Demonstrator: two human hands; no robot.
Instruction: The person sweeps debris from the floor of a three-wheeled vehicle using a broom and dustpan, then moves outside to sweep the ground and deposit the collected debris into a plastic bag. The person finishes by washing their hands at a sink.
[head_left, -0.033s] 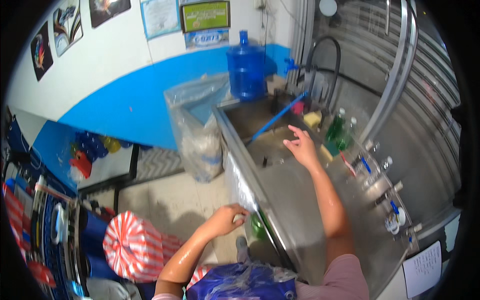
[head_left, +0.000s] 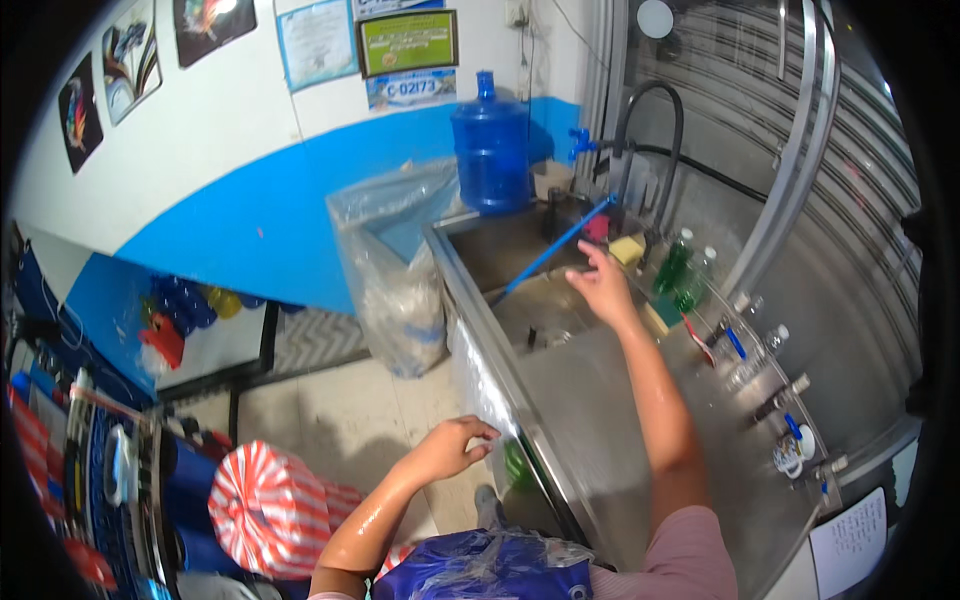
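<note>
My right hand (head_left: 605, 287) hovers above the steel sink basin (head_left: 545, 310), thumb and forefinger apart and nothing visible in it. Past its fingertips a blue stick (head_left: 555, 250) leans in the basin, one end up by the black tap. My left hand (head_left: 447, 450) hangs just left of the sink's front edge, loosely bent with thumb and fingers apart, and looks empty. Nearest the right hand on the back ledge are a yellow sponge (head_left: 627, 250), a green-and-yellow sponge (head_left: 662, 312) and bottles of green liquid (head_left: 673, 262).
A large blue water jug (head_left: 490, 150) stands at the far corner of the sink. Left of the sink is a clear plastic sack (head_left: 400, 300). Several taps with blue levers (head_left: 735, 342) line the right ledge. A red-and-white striped bag (head_left: 265, 510) sits at lower left.
The whole view has shifted slightly, so the surroundings sit a little lower in the picture. Both hands keep nearly the same pose and place, with nothing taken hold of.
</note>
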